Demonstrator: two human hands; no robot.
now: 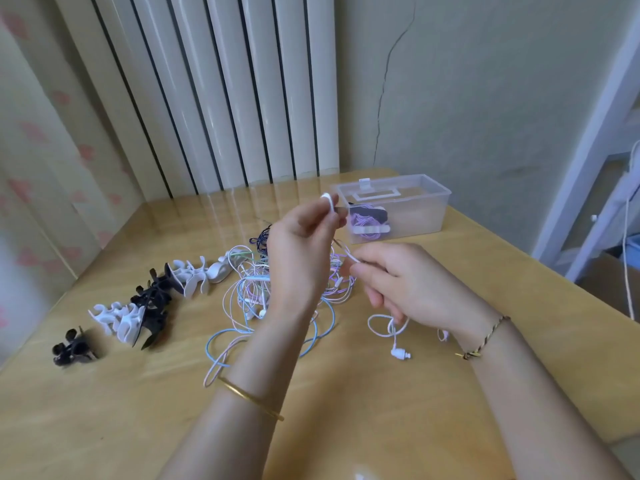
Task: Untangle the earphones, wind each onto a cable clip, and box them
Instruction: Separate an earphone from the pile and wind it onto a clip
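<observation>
Pale glossy wood forms the counter [104, 410], set in a corner, with white ribbed panels [221, 98] behind it and a cracked grey-green wall [450, 98] to the right. Its right edge runs diagonally past a white shelf frame [588, 168]. Bare wood shows nearest me.

A clear plastic box [419, 216] stands open at the far right edge and holds one purple earphone wound on a black clip [369, 220]. A curved row of black and white moulded cable clips [152, 299] lies to the left. A tangle of thin white, blue and pink earphone cables [256, 292] sits at centre.

My left hand [301, 244] is raised and pinches a small white piece [327, 201]; I cannot tell if it is a clip or an earbud. My right hand [398, 282] pinches a white cable [351, 256], and a white earbud [400, 353] lies on the wood below it.
</observation>
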